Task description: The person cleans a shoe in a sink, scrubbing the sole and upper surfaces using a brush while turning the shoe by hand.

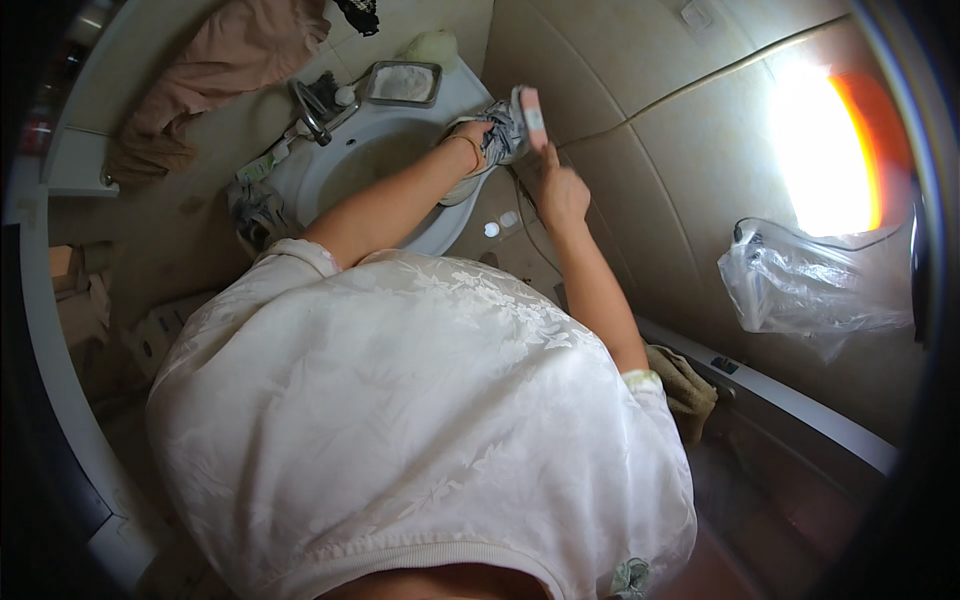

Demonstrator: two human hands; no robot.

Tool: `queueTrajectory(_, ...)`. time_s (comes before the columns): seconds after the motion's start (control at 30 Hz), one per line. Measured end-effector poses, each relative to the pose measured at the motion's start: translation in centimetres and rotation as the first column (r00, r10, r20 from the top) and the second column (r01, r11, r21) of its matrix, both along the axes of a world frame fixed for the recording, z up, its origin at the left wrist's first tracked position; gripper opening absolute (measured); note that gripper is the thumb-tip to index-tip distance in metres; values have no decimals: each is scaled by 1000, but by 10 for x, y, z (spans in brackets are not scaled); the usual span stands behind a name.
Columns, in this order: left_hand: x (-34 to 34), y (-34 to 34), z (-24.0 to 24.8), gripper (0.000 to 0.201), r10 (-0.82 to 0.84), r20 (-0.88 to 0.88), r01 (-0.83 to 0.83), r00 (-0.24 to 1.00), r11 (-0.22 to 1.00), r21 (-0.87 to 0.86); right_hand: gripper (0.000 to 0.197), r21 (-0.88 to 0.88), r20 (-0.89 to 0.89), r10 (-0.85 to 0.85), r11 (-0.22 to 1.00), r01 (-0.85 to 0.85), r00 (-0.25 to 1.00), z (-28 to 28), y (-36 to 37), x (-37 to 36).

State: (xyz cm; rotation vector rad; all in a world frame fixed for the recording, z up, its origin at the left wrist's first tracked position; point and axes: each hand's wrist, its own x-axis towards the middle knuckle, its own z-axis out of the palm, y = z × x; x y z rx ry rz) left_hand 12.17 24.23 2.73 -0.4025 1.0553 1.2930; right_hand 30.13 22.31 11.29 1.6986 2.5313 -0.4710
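Over the right rim of the white washbasin [440, 232], my left hand [472, 135] grips a crumpled grey-and-white patterned thing [503, 128], perhaps a shoe or cloth; its full shape is hidden. My right hand [563, 192] is closed round the lower end of a pink-and-white brush [534, 118], with the index finger stretched along it. The brush is upright against the right side of the patterned thing. What lies under my left wrist is partly covered by the forearm. Cloudy water appears to stand in the basin.
A metal tap [312, 115] stands at the basin's back left, near a tray of white powder [403, 84]. Tiled wall [640, 150] closes in on the right. A clear plastic bag [800, 285] hangs by the bright lamp [835, 150]. Brownish-pink cloth [225, 65] hangs at upper left.
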Motion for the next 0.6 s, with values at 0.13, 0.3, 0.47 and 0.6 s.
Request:
queueTrajectory(0.13,4,-7,8,26,42,83,-52,996,992,117,40,-23,-115,-60,998,58,992,2,13,-4)
queueTrajectory(0.3,1,-14,14,25,152,25,-153,988,986,59,40,-77,-86,90,992,-96,992,6,-45,12)
queueTrajectory(0.47,4,-8,20,24,84,100,-93,991,991,93,41,81,-102,-13,997,21,995,-12,10,1)
queueTrajectory(0.6,-5,-18,22,29,100,128,-120,987,980,159,35,-9,-336,14,1000,-18,942,7,-17,23)
